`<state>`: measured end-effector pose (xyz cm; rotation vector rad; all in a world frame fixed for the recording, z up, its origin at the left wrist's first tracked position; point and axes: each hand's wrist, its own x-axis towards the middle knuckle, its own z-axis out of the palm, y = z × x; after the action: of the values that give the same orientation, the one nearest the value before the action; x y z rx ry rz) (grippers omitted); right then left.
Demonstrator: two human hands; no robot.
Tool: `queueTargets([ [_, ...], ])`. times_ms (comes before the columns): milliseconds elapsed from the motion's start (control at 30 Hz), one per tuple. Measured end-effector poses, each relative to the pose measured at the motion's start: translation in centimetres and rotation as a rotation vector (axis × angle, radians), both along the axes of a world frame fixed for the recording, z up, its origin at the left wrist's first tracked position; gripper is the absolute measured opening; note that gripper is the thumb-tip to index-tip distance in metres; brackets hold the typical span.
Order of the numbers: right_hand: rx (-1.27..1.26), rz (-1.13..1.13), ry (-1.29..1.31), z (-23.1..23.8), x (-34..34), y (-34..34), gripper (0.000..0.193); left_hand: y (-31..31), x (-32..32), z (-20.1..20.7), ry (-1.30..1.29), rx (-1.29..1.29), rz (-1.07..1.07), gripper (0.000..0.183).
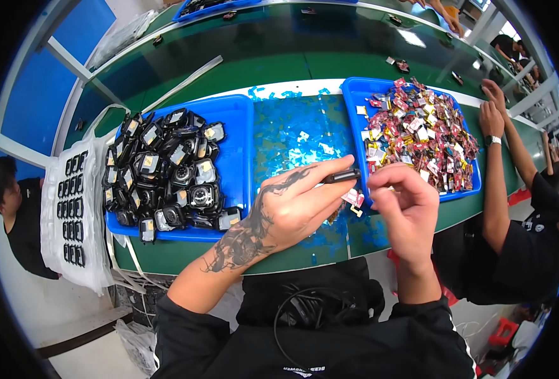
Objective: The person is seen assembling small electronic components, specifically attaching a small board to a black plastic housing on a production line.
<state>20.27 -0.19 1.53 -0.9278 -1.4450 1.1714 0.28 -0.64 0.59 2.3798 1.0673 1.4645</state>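
Note:
My left hand (298, 197), with a tattooed forearm, grips a small black device casing (341, 177) edge-on between thumb and fingers. Just below it shows a small piece with a red-and-white label and a pale tab (354, 199); I cannot tell whether it is attached to the casing. My right hand (406, 205) is raised to the right of the casing, its fingers curled and thumb bent in. Whatever its fingertips hold, if anything, is too small to make out. Between the two trays, blue film scraps (301, 139) cover the green worktable (279, 260).
At left, a blue tray (238, 151) holds heaped black watch-like casings (159, 167). A blue tray (354, 104) at right is heaped with small red, white and yellow labelled parts (418, 136). Further left stands a white tray (55, 208) with casings in rows. Co-workers sit at both sides.

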Motion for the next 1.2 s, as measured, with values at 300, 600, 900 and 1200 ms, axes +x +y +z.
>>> queueTargets([
  [300, -0.230, 0.365, 0.212, -0.9, 0.8, 1.1, 0.009, 0.0, -0.3, 0.2, 0.032, -0.126, -0.078, 0.022],
  [600, -0.105, 0.133, 0.160, -1.3, -0.8, -0.6, 0.022, -0.4, 0.6, -0.3, -0.476, -1.167, -0.172, 0.016],
  [900, -0.016, -0.060, 0.001, -2.0, -1.2, 0.0, 0.034, -0.3, 1.1, -0.7, -0.676, -0.952, -0.324, 0.042],
  [1200, -0.118, 0.001, -0.082, -0.7, -0.2, 0.5, 0.039, -0.4, 1.4, -0.5, -0.732, -0.972, -0.299, 0.049],
])
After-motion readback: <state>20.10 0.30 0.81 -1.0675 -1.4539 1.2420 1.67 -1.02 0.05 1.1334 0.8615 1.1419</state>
